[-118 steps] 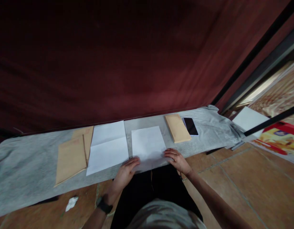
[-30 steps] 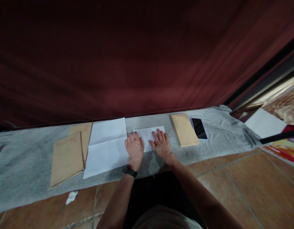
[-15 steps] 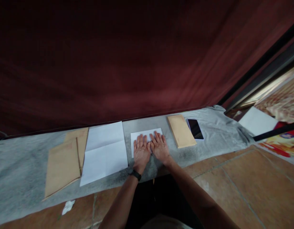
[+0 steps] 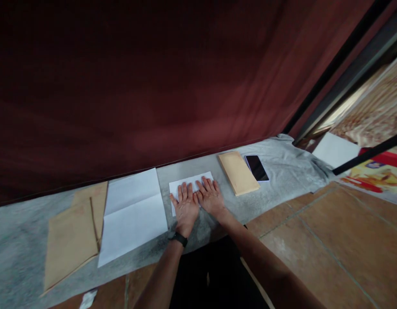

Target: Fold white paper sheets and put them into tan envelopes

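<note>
Both palms lie flat on a folded white sheet of paper [image 4: 176, 185] in the middle of the grey cloth. My left hand [image 4: 187, 209] has its fingers spread over the left and centre of the sheet, with a dark band on the wrist. Beside it, my right hand [image 4: 212, 198] covers the right part, fingers stretched out and the thumbs close together. The hands hide much of the sheet's lower edge. Left of them lies a larger white sheet [image 4: 134, 219] with a crease across it. To the right is a stack of brown envelopes [image 4: 239, 173].
Brown envelopes [image 4: 71, 240] overlap at the far left. A phone [image 4: 257, 168] lies beside the right stack. The grey cloth [image 4: 21, 257] runs along a dark red curtain [image 4: 172, 86]. Tiled floor [image 4: 340, 240] lies in front, with a white scrap [image 4: 88, 299] on it.
The view has turned slightly and tilted. My left thumb and fingers have spread wider on the folded sheet; both hands remain flat on it.
</note>
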Motion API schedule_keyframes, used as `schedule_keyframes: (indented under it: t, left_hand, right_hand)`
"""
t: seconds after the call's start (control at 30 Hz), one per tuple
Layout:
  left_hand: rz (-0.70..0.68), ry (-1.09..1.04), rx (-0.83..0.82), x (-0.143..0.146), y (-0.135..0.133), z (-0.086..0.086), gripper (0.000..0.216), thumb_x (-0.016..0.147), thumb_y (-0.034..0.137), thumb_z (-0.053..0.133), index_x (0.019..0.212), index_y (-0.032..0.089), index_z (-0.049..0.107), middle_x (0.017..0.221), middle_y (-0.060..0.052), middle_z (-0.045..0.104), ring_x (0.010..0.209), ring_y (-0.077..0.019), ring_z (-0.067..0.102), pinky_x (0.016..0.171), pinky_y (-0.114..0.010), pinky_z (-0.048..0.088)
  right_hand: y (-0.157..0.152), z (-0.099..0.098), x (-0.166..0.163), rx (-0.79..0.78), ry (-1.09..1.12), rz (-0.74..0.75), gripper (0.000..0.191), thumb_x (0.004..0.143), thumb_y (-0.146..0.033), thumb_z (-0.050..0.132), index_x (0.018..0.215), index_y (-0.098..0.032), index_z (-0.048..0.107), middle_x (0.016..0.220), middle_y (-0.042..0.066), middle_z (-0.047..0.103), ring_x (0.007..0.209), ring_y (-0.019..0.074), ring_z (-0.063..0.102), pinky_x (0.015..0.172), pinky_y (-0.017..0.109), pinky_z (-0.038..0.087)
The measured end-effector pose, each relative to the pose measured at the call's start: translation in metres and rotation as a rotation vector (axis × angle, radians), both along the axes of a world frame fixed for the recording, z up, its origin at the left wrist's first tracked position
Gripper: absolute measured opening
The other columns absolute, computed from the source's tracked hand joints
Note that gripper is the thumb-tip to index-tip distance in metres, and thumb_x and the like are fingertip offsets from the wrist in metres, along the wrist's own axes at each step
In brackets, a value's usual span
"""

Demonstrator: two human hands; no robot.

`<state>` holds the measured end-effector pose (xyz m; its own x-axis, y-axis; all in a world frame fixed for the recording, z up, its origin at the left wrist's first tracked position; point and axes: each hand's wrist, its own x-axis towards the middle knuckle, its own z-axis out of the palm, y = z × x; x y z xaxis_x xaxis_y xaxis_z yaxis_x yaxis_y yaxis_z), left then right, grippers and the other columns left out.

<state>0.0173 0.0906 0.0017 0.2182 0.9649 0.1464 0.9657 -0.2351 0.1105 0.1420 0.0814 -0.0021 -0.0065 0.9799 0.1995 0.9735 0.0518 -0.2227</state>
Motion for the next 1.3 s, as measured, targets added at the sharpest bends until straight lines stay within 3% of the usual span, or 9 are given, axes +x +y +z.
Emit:
schedule_keyframes:
  t: [0.63, 0.97, 1.17, 1.3]
  left_hand:
    - [0.034, -0.059, -0.111, 0.0, -0.002, 0.006, 0.057, 0.103, 0.032, 0.022, 0.156, 0.013, 0.033, 0.165, -0.013, 0.024, 0.154, -0.0261, 0.017, 0.123, -0.061, 0.003]
    - [0.021, -0.076, -0.08, -0.004, 0.0, 0.003, 0.055, 0.102, 0.031, 0.024, 0.154, 0.015, 0.037, 0.163, -0.012, 0.03, 0.153, -0.0254, 0.022, 0.124, -0.058, 0.007]
    - [0.014, -0.097, -0.072, -0.009, 0.003, -0.002, 0.056, 0.102, 0.029, 0.025, 0.155, 0.015, 0.035, 0.163, -0.013, 0.029, 0.154, -0.0261, 0.021, 0.124, -0.058, 0.008]
    - [-0.025, -0.09, -0.106, -0.013, 0.004, -0.006, 0.058, 0.099, 0.022, 0.027, 0.157, 0.015, 0.032, 0.164, -0.012, 0.027, 0.154, -0.0261, 0.018, 0.125, -0.057, 0.007]
  right_hand:
    - [-0.002, -0.004, 0.001, 0.02, 0.021, 0.014, 0.05, 0.104, -0.037, 0.039, 0.151, -0.023, 0.044, 0.16, 0.013, 0.037, 0.147, 0.0307, 0.036, 0.118, 0.055, 0.022]
    - [-0.003, -0.004, 0.0, 0.011, -0.015, -0.002, 0.049, 0.103, -0.036, 0.039, 0.151, -0.024, 0.045, 0.161, 0.011, 0.036, 0.147, 0.0297, 0.035, 0.119, 0.052, 0.022]
    - [0.009, 0.0, 0.0, 0.009, -0.006, -0.017, 0.047, 0.103, -0.026, 0.033, 0.147, -0.023, 0.05, 0.157, 0.008, 0.044, 0.143, 0.0254, 0.042, 0.118, 0.047, 0.028]
    - [0.022, 0.006, -0.015, 0.043, -0.014, 0.165, 0.049, 0.105, -0.028, 0.029, 0.149, -0.017, 0.047, 0.157, 0.01, 0.042, 0.146, 0.0246, 0.037, 0.119, 0.047, 0.029]
